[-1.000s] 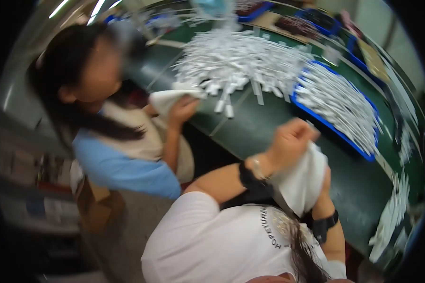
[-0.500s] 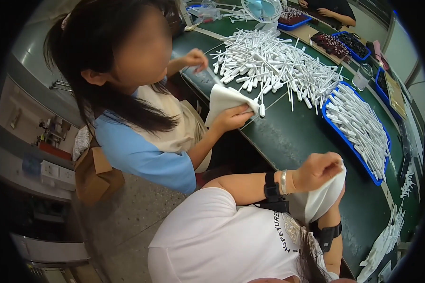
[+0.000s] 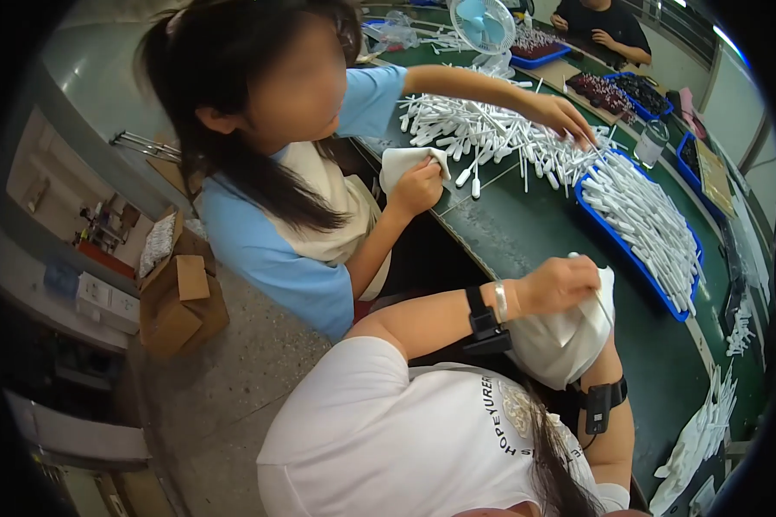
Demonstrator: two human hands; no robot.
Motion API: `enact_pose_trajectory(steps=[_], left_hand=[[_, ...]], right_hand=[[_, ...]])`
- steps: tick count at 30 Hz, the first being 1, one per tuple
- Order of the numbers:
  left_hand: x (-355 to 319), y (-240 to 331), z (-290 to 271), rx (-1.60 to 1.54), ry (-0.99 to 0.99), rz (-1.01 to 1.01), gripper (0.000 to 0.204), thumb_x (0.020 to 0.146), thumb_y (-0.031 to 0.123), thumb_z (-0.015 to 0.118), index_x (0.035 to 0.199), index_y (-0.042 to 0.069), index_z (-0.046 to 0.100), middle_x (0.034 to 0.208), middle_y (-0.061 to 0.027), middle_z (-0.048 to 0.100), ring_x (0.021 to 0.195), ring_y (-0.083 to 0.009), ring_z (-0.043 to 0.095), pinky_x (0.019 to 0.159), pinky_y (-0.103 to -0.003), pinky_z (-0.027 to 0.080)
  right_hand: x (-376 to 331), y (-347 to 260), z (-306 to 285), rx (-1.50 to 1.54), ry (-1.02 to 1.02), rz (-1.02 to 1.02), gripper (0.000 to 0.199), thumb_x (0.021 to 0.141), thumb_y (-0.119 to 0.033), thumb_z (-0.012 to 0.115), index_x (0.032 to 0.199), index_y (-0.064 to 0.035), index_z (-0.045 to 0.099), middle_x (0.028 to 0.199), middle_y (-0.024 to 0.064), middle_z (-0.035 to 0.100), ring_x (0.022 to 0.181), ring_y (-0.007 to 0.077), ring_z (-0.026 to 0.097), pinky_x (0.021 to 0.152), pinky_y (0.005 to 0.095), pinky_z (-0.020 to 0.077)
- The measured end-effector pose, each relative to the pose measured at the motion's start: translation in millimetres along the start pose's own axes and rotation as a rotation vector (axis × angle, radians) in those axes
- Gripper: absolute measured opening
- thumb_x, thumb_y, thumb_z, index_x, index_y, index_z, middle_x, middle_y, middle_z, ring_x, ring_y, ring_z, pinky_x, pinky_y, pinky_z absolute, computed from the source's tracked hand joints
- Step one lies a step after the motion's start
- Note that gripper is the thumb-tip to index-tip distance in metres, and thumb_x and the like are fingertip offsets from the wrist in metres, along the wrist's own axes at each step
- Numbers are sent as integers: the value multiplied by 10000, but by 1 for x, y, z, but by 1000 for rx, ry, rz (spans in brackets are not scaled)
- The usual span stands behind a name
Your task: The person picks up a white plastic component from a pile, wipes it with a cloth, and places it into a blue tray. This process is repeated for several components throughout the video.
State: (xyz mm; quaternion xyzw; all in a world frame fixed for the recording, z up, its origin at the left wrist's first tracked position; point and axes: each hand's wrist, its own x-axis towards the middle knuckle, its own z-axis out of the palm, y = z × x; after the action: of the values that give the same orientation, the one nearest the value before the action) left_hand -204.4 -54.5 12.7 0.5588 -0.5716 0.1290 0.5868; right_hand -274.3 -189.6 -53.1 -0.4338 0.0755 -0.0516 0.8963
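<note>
Two hands meet at centre right: the left hand (image 3: 560,283) fingers pinch a thin white stick (image 3: 597,295) against the white cloth (image 3: 569,345) bunched over the hidden right hand, apparently for wiping, near the blue tray (image 3: 664,297) on the green tabletop (image 3: 526,233).

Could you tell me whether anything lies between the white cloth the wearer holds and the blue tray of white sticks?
Nothing visible does: only bare green table separates the white cloth, held in the left hand, from the blue tray at its near rim.
</note>
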Motion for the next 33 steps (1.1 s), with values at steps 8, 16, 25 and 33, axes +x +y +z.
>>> enact_pose_trajectory(steps=[8, 16, 25, 33], left_hand=[[-3, 45, -16, 304, 107, -42, 180, 669, 6, 656, 840, 36, 606, 832, -89, 562, 758, -253, 557, 654, -305, 462], [-17, 50, 9, 359, 331, -192, 126, 789, 69, 599, 913, 49, 613, 782, -59, 557, 702, -171, 552, 611, -264, 451], [2, 73, 4, -221, 176, -728, 194, 873, 166, 524, 1008, 33, 565, 695, 4, 537, 618, -69, 509, 570, -202, 433], [20, 34, 32, -705, 86, -736, 182, 869, 145, 511, 1005, 25, 527, 752, 26, 518, 624, -32, 455, 559, -168, 382]], right_hand=[[-16, -38, 50, 106, -168, 118, 221, 895, -144, 410, 1049, -12, 499, 975, 78, 549, 844, 164, 563, 717, 260, 477], [-47, -25, 31, 2, -78, 44, 239, 905, -233, 409, 1037, -63, 513, 942, 58, 559, 828, 181, 556, 713, 284, 475], [-48, -71, 33, 261, -20, -61, 372, 897, -382, 386, 1109, -87, 463, 1060, 59, 522, 922, 199, 520, 762, 312, 460], [-61, -71, -3, 274, -182, -376, 473, 922, -378, 302, 1264, -53, 342, 1212, 110, 448, 1062, 257, 463, 922, 380, 386]])
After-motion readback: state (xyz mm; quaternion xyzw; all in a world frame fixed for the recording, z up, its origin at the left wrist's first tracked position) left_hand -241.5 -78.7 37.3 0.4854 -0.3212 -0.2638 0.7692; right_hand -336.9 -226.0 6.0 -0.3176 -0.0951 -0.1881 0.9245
